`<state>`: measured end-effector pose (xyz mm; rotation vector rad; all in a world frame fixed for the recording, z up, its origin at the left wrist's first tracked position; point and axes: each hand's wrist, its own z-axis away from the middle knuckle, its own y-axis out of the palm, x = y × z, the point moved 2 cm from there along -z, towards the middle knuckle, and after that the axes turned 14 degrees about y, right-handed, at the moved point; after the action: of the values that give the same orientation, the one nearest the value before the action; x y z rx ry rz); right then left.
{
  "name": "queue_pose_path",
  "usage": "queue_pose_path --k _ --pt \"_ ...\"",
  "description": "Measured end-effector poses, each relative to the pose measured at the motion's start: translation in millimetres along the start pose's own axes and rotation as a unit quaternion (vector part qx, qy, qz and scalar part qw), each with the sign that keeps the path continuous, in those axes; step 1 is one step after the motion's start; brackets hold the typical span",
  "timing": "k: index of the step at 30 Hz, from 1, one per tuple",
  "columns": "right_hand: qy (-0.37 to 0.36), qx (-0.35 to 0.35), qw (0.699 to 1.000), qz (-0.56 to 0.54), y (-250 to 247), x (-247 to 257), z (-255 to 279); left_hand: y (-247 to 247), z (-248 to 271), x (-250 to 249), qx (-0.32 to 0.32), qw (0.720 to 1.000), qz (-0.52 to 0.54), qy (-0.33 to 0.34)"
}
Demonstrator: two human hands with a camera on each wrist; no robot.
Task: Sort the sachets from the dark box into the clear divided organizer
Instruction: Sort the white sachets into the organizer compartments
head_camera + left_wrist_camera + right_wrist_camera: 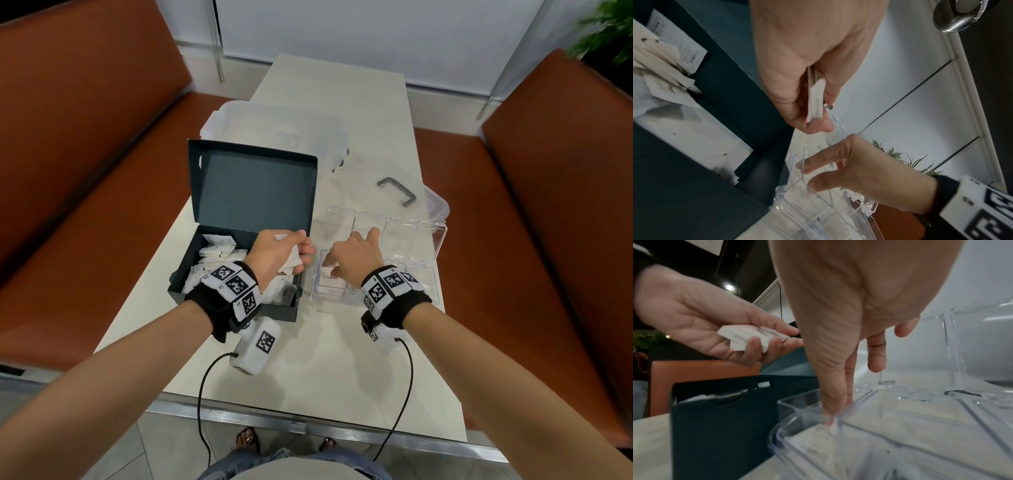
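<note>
The dark box (279, 312) stands open on the left of the table, its lid (253, 188) tilted up, with several white sachets (219, 253) loose inside. Over the box's right edge my left hand (284, 250) grips a small stack of white sachets (291, 263), seen edge-on in the left wrist view (816, 100). The clear divided organizer (423, 286) lies to the right. My right hand (349, 260) reaches into its near-left compartment, where straight fingertips (828, 418) touch a sachet (813, 443) that lies there. The other fingers are spread.
A clear lid with a grey handle (397, 192) lies behind the organizer, and a translucent tub (274, 126) stands behind the box. A white tagged device (257, 346) with a cable rests near the front edge. Orange benches (85, 137) flank the narrow table.
</note>
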<state>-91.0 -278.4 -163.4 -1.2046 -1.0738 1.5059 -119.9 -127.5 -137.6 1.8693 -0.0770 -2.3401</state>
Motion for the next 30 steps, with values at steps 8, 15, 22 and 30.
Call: queue_pose_path --k 8,15,22,30 --pt "-0.021 0.058 0.998 0.004 1.7 0.8 4.0 2.4 2.0 -1.6 0.018 0.999 0.013 -0.037" --pt "0.056 -0.092 0.900 -0.422 -34.6 -11.8 25.5 8.4 4.5 -8.0 0.047 0.996 0.047 -0.060" --pt "0.013 0.007 0.855 -0.518 -44.9 -12.7 37.1 25.1 5.6 -12.2 0.145 0.986 0.041 -0.065" --pt "0.136 0.015 0.710 -0.691 -41.8 -59.3 26.7 27.9 4.0 -10.8 0.132 0.990 0.038 -0.043"
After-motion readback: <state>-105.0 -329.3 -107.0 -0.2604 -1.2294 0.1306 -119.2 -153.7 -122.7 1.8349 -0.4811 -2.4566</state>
